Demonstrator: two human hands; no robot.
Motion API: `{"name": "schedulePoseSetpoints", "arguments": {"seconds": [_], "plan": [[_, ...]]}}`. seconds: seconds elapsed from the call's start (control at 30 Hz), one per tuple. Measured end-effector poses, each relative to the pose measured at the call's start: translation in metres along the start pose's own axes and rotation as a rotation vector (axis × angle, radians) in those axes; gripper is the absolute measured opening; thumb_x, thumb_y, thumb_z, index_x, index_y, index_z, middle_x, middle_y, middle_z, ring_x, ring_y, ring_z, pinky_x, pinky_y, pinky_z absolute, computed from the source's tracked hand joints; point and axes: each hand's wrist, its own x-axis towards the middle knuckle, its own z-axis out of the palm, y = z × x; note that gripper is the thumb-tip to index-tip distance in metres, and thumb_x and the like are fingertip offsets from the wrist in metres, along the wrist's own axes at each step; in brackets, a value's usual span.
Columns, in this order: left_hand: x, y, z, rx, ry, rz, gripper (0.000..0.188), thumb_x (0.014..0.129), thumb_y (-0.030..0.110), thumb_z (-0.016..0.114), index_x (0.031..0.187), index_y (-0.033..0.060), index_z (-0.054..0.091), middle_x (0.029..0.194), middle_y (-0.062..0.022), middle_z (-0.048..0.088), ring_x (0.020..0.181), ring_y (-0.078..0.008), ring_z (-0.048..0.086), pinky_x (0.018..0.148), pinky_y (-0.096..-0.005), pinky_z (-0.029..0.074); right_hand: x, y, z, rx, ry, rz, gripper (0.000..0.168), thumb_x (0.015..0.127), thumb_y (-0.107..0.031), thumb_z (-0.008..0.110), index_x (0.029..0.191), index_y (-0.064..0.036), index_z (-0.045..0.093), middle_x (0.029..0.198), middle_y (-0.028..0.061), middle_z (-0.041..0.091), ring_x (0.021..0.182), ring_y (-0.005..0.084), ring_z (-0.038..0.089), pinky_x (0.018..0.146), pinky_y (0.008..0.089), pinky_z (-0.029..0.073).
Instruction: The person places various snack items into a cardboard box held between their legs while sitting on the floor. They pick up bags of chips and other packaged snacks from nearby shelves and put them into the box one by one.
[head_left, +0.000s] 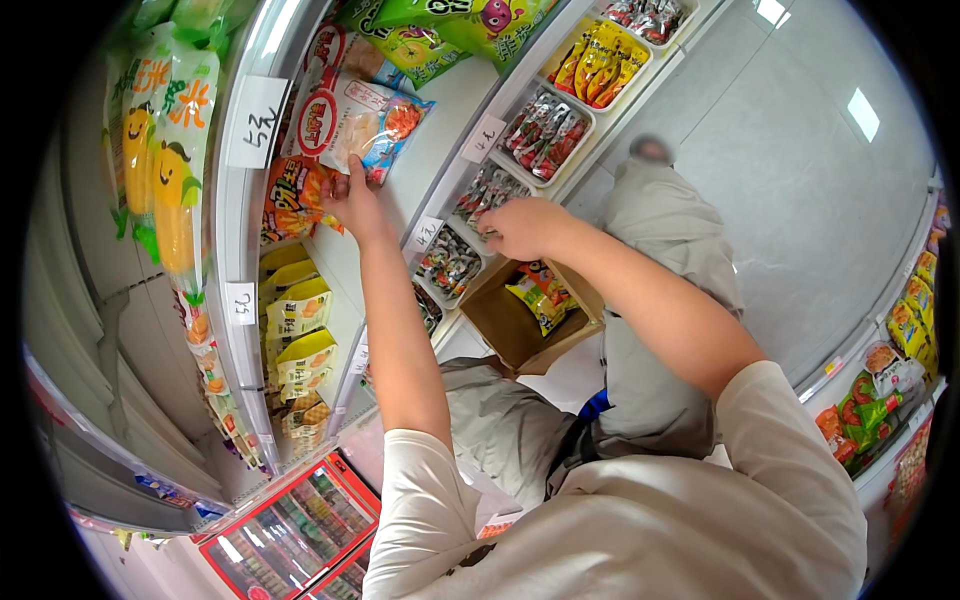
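Note:
My left hand (352, 196) reaches onto the middle shelf, its fingers at the edge of an orange snack bag (292, 196) and just below a white and blue snack bag (360, 120). Whether it grips the orange bag cannot be told. My right hand (521, 229) hovers at the lower shelf, over the edge of a white plastic tray of small wrapped snacks (487, 191); its fingertips are curled and nothing shows clearly in them. Below it, an open cardboard box (499, 322) stands between my knees, with yellow and orange snack bags (546, 296) inside.
More white trays hold yellow sachets (600, 64) and red and silver packets (544, 135). Upright yellow bags (300, 322) stand farther along the shelf. Shelf edges with price cards (255, 124) run beside my arms. Another snack shelf (862, 405) is at right.

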Motion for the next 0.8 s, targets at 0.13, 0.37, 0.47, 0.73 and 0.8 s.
{"name": "schedulePoseSetpoints", "arguments": {"seconds": [0.13, 0.37, 0.47, 0.73, 0.8], "plan": [[-0.009, 0.009, -0.026, -0.016, -0.076, 0.053, 0.038, 0.093, 0.016, 0.072, 0.122, 0.0, 0.054, 0.1, -0.0043, 0.064, 0.086, -0.0111, 0.059, 0.074, -0.0251, 0.048, 0.003, 0.007, 0.008, 0.04, 0.07, -0.032, 0.033, 0.091, -0.031, 0.058, 0.118, -0.015, 0.068, 0.107, 0.0127, 0.071, 0.1, 0.0318, 0.068, 0.086, 0.0438, 0.054], [-0.103, 0.011, -0.125, -0.044, 0.066, 0.32, 0.037, 0.094, 0.015, 0.069, 0.124, -0.0034, 0.056, 0.101, -0.0025, 0.062, 0.088, -0.0082, 0.056, 0.076, -0.023, 0.046, 0.002, 0.01, 0.018, 0.293, 0.105, 0.016, 0.039, 0.096, -0.042, 0.055, 0.111, -0.009, 0.07, 0.074, 0.0088, 0.071, 0.07, 0.0205, 0.07, 0.068, 0.0343, 0.054], [-0.16, -0.007, -0.189, -0.141, 0.015, 0.014, 0.038, 0.092, 0.01, 0.07, 0.124, -0.0017, 0.053, 0.112, -0.0048, 0.063, 0.1, -0.0092, 0.057, 0.086, -0.0242, 0.047, 0.004, 0.017, 0.033, 0.345, 0.013, 0.067, 0.044, 0.099, -0.045, 0.052, 0.118, -0.008, 0.067, 0.083, 0.0058, 0.073, 0.081, 0.0172, 0.07, 0.075, 0.0332, 0.053], [-0.297, -0.098, -0.241, 0.208, -0.591, -0.422, 0.059, 0.088, 0.023, 0.075, 0.135, 0.0019, 0.048, 0.127, -0.0098, 0.061, 0.114, -0.0172, 0.059, 0.097, -0.0315, 0.048, -0.04, -0.026, 0.129, 0.476, -0.332, 0.08, 0.054, 0.092, -0.033, 0.071, 0.132, -0.002, 0.053, 0.122, 0.0109, 0.064, 0.108, 0.0157, 0.06, 0.094, 0.0329, 0.05], [-0.294, -0.1, -0.241, 0.389, -0.899, -0.337, 0.076, 0.086, 0.034, 0.077, 0.143, 0.0018, 0.04, 0.136, -0.0116, 0.056, 0.12, -0.0202, 0.057, 0.102, -0.0337, 0.045, -0.033, 0.017, 0.153, 0.404, -0.305, 0.063, 0.049, 0.087, -0.032, 0.077, 0.119, 0.0, 0.061, 0.106, 0.0088, 0.07, 0.095, 0.0159, 0.064, 0.087, 0.0336, 0.052]]}}
